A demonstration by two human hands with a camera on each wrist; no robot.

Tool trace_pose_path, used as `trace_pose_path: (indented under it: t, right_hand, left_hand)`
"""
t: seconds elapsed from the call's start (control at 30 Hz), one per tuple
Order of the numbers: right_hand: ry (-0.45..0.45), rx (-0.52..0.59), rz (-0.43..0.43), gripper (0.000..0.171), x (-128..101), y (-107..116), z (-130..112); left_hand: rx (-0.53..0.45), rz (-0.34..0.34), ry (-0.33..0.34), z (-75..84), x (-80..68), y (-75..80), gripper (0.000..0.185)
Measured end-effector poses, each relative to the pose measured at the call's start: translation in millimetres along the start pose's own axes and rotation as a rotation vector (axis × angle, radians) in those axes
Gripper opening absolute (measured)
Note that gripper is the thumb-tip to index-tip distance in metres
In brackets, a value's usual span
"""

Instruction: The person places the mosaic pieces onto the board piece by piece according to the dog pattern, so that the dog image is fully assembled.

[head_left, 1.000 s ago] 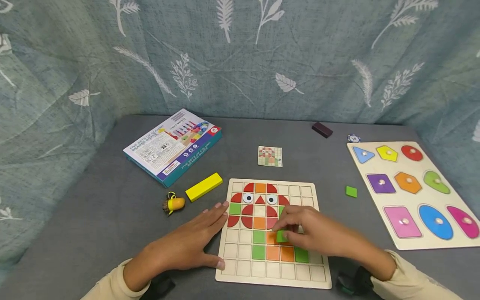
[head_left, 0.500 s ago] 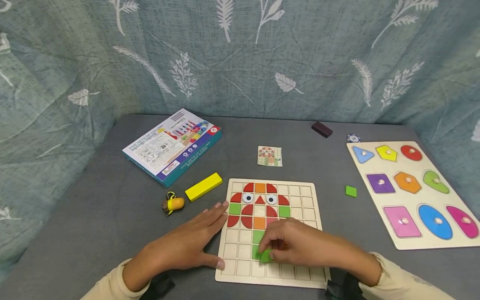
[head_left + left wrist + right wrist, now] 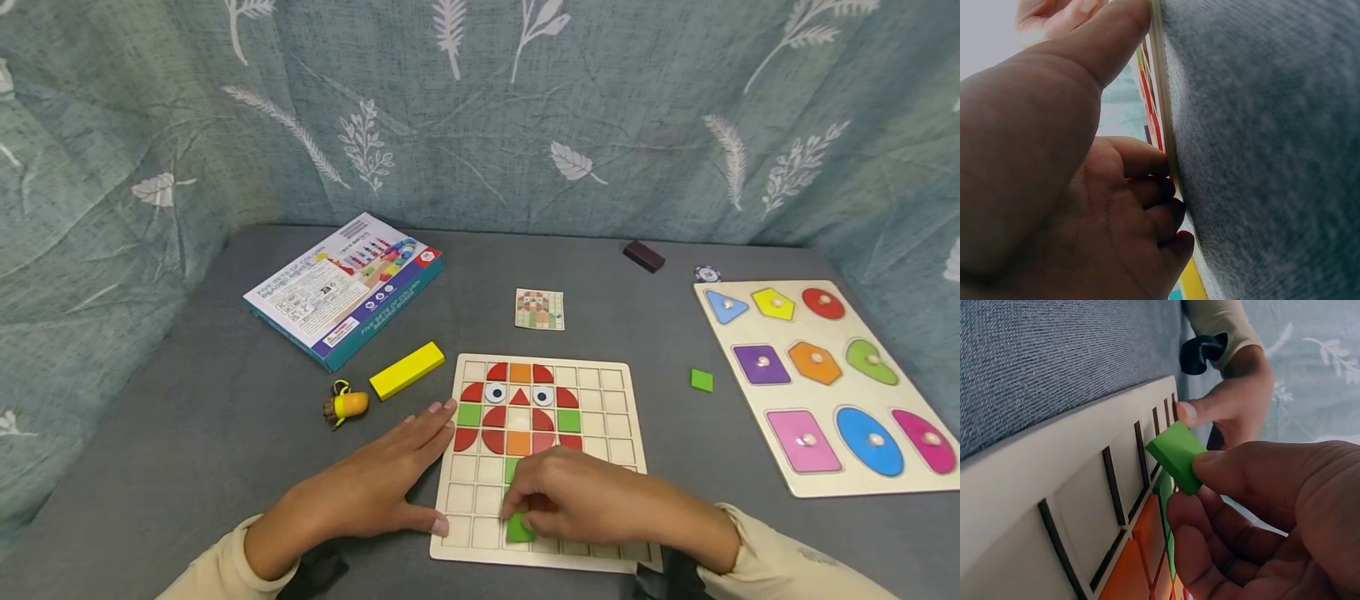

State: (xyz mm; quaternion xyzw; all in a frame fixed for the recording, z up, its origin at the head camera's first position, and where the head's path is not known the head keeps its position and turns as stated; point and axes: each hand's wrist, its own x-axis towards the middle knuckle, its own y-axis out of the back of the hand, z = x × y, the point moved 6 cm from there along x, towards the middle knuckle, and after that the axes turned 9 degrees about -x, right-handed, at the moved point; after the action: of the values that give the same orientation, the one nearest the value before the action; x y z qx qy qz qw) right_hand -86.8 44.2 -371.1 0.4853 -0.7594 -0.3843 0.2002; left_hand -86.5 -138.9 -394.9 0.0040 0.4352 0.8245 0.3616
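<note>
A wooden grid board (image 3: 468, 483) lies in front of me, its upper cells filled with red, orange and green tiles and two eye tiles. My right hand (image 3: 581, 496) pinches a green square tile (image 3: 1177, 456) between thumb and fingertips, over the bottom row of cells near the board's front edge. In the right wrist view the tile is tilted, close over the cells. My left hand (image 3: 375, 487) rests at the board's left edge, fingers straight, the thumb on the lower left corner. Part of the lower tiles is hidden under the right hand.
A small pattern card (image 3: 539, 310) lies behind the board. To the left are a yellow block (image 3: 407, 371), a small orange-yellow toy (image 3: 348, 405) and a box (image 3: 345, 287). On the right are a loose green tile (image 3: 702, 380), a shape puzzle (image 3: 780, 408), a chip (image 3: 707, 274) and a dark block (image 3: 643, 257).
My right hand has moved left and toward me with the green tile, from the middle of the board to its bottom row. The left hand has stayed at the board's edge.
</note>
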Motion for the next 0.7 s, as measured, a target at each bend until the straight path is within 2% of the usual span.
trace_pose_path:
  t: [0.43,0.7]
  right_hand:
    - [0.015,-0.090,-0.032,0.019,5.8,-6.4,-1.9]
    - [-0.025,-0.040,-0.020,0.017,1.8,-4.7,2.9]
  left_hand:
    - [0.005,-0.005,-0.007,1.5,1.5,0.9,0.106]
    - [-0.002,-0.010,0.002,1.1,0.9,0.9,0.106]
